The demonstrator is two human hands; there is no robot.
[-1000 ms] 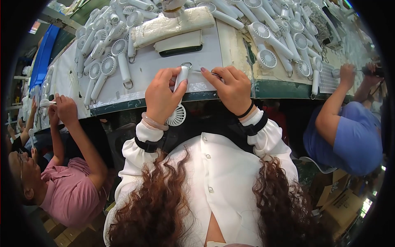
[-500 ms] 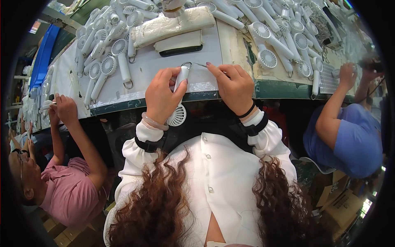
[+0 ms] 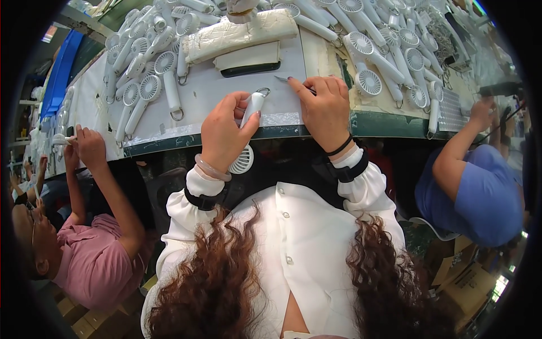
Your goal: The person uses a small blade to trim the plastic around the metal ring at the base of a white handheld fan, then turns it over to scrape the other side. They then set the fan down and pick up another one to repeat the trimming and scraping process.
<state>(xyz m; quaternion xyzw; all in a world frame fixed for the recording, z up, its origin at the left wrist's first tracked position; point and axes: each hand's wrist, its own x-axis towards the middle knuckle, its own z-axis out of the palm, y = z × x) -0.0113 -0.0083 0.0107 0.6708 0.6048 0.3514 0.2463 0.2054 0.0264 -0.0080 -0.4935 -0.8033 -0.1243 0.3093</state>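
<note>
Upward and away from the metal ring (image 3: 265, 88) has gone the right hand (image 3: 328, 110), taking its slim metal tool (image 3: 282, 78) along; half a second ago the tip was at that ring. Thumb and fingers there are pinched together on the tool, whose bare tip points toward ten o'clock, apart from the ring. At the hand's eight-to-nine o'clock, the left hand (image 3: 224, 131) stays clamped on a white handheld fan (image 3: 253, 107), thumb on one side of the handle and fingers on the other. Ring and handle end jut out of that grip toward one o'clock; the round fan head (image 3: 241, 160) hangs below it, near five o'clock, past the edge of the bench (image 3: 204, 97). Toward twelve o'clock on the bench lies a cream padded roll (image 3: 243, 37), with piled white fans (image 3: 166, 62) at its nine o'clock.
</note>
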